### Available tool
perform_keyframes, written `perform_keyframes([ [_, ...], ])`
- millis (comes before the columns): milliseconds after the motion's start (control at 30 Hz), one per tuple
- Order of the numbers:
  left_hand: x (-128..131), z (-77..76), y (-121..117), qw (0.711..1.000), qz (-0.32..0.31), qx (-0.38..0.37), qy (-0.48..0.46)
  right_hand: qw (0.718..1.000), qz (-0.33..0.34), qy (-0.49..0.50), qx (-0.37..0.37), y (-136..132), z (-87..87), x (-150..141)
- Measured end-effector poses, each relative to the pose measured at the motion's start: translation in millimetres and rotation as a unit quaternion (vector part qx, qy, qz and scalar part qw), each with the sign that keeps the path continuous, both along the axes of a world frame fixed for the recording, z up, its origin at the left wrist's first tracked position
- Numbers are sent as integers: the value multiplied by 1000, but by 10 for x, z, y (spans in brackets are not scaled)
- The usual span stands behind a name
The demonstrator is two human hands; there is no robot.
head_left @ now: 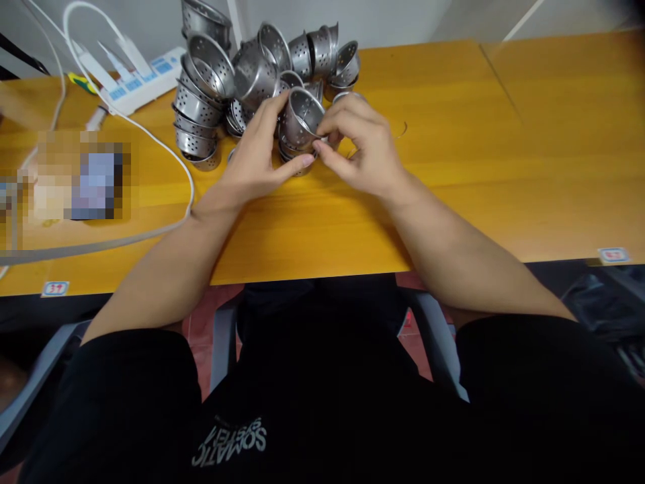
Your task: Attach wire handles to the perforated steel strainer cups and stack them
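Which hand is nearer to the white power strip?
Left. The left hand is right of the power strip, past the stacked cups; the right hand is farther right.

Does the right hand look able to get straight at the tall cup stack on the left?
Probably not directly: the left hand and the perforated cup at its fingers lie between the right hand and the tall cup stack. It would likely need to go over or around them.
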State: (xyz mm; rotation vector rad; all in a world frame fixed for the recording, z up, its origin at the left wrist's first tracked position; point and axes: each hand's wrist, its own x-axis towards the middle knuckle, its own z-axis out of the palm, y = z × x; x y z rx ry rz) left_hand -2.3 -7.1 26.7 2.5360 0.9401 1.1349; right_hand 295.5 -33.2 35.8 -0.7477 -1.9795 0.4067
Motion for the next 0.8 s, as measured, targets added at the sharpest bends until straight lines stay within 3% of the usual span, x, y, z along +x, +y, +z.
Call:
perform_keyframes([
  [300, -2, -94, 123, 999, -9, 49, -15, 1000, 6, -12, -12, -46, -12, 4],
  [500, 1, -66, 52, 998, 1, 58, 1, 997, -34, -64, -29, -143, 138, -11],
  [800, 24, -32, 42, 999, -3, 28, 25, 986, -22, -156, -51, -289, 344, -42],
])
